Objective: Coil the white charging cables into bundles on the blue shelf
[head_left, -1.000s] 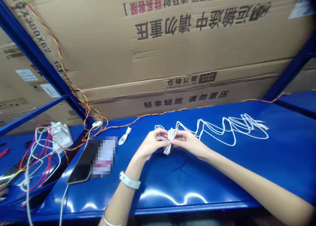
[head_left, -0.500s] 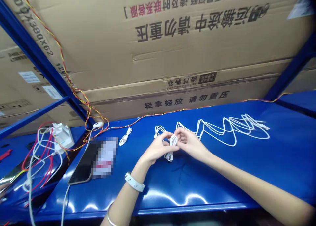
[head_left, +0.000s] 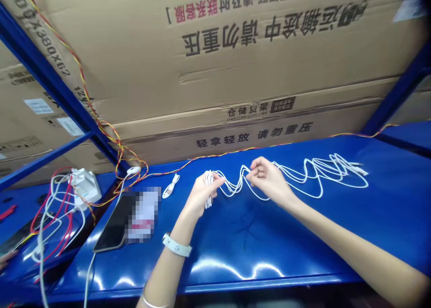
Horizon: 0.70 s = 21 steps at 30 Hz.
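A small coiled bundle of white cable is gripped between the thumb and fingers of my left hand. To the right of it, my right hand has its fingers curled, with thumb and index finger pinched on strands of loose white cable. More of these wavy cable strands stretch rightward behind my right hand to plug ends near the far right. Another white cable, neatly bundled, lies on the blue shelf to the left.
A dark phone and a pixelated pale item lie left of my hands. Farther left are a white charger block and tangled red and white cords. Large cardboard boxes stand behind; a red-yellow twisted wire runs along their base.
My hands have moved apart. The left carries the coiled cable slightly left; the right has left the coil and moved right and up to the loose strands, some of which have shifted.
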Each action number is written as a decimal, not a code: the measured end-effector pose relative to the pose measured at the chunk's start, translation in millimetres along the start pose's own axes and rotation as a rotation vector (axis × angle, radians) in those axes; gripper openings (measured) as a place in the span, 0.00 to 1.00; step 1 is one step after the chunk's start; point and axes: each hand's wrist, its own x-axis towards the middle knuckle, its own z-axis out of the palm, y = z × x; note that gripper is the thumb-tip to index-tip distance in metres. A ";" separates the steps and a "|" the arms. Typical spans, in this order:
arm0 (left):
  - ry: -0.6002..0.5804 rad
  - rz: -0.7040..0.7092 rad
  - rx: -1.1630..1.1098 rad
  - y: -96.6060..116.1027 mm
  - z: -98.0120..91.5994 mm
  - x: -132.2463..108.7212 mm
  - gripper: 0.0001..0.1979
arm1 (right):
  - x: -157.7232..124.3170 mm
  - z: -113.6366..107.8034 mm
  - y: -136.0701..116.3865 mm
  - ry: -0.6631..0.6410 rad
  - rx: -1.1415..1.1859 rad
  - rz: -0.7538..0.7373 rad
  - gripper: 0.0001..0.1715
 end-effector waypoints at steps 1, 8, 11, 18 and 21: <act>-0.019 -0.008 0.055 -1.2 2.7 -0.9 0.15 | -1.8 0.9 -1.2 0.007 -0.010 -0.016 0.10; 0.045 0.105 0.451 -7.4 10.1 -0.1 0.08 | -1.0 -5.6 -2.1 -0.084 -0.200 -0.113 0.09; 0.121 0.281 0.663 -4.7 5.5 1.8 0.05 | 2.8 -11.9 -0.6 -0.275 -0.279 -0.071 0.16; -0.334 0.417 0.790 1.7 4.1 -7.4 0.10 | 12.7 -40.1 -2.4 -0.426 -0.356 0.009 0.20; -0.445 0.405 0.757 2.3 8.4 -11.7 0.12 | 20.1 -58.4 -1.5 -0.358 -0.390 0.041 0.19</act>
